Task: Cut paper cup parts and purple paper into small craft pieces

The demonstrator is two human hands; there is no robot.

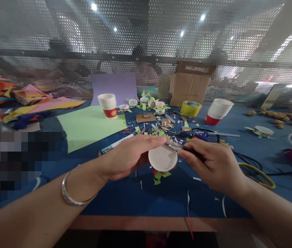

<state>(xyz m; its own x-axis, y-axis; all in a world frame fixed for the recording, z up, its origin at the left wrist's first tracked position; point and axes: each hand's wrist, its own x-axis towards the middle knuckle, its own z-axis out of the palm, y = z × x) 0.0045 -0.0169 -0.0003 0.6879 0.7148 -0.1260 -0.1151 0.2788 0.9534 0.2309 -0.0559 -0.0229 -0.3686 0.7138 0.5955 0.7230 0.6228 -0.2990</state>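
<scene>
As left hand [130, 151] holds cup base [162, 158], nested cups [108, 103], box [191, 86]

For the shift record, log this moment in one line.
left hand: holding shallow round white paper piece; right hand: holding dark-handled metal tool close to that piece

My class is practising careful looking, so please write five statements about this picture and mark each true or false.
1. A silver bangle circles the left wrist. True.
2. The left hand holds a round white cup base. True.
3. The right hand is empty. False: it holds a metal-bladed tool.
4. The paper sheet under the left cup stack is purple. False: it is green.
5. A yellow tape roll sits between two cup stacks. True.
</scene>
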